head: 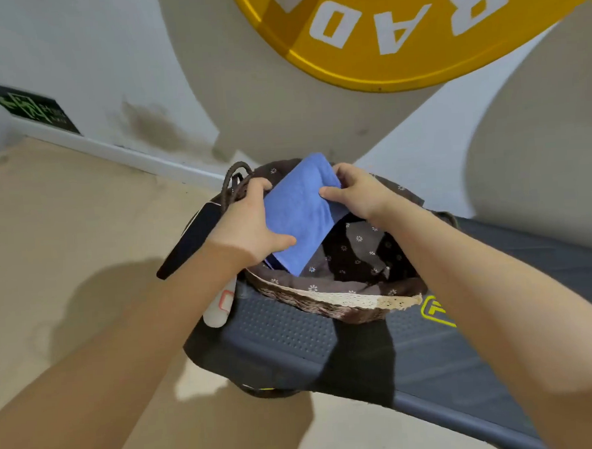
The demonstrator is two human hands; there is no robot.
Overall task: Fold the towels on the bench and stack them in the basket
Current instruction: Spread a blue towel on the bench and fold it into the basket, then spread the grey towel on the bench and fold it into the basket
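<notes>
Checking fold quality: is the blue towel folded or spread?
Folded: the blue towel is a compact rectangle, gripped by both hands over the basket.

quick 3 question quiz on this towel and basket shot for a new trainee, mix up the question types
1. True or false: the blue towel is already folded.
2. Multiple choice: the wicker basket sits on A) the floor B) the dark bench C) a shelf.
3. Short answer: which hands hold the towel?

Key
1. True; it is a neat folded rectangle, tilted over the basket's floral lining.
2. B; the basket rests at the bench's end.
3. Both: the left hand grips its near left edge, the right hand pinches its far right edge.
</notes>
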